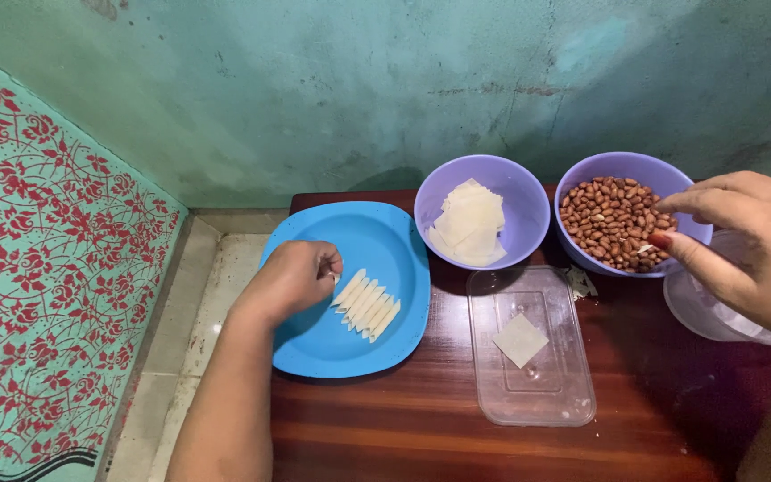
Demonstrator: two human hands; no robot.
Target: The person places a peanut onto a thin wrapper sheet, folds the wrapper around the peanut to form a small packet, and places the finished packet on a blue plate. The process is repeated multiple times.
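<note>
Our left hand [292, 278] rests on the blue plate [385, 241], fingers curled together just beside the row of rolled wrappers [366, 305]. Our right hand [747, 245] holds its fingers apart above the purple bowl of peanuts [613, 220].

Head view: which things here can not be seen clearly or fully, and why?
- Right hand over the bowl of peanuts: whether its fingertips hold a nut is too small to tell.
- Clear container, head view: mostly hidden by the right hand; contents unclear.
- Left hand on the blue plate: its curled fingers hide what they pinch beside the rolled wrappers.
- Wooden table: cut off by the bottom and right edges.
</note>
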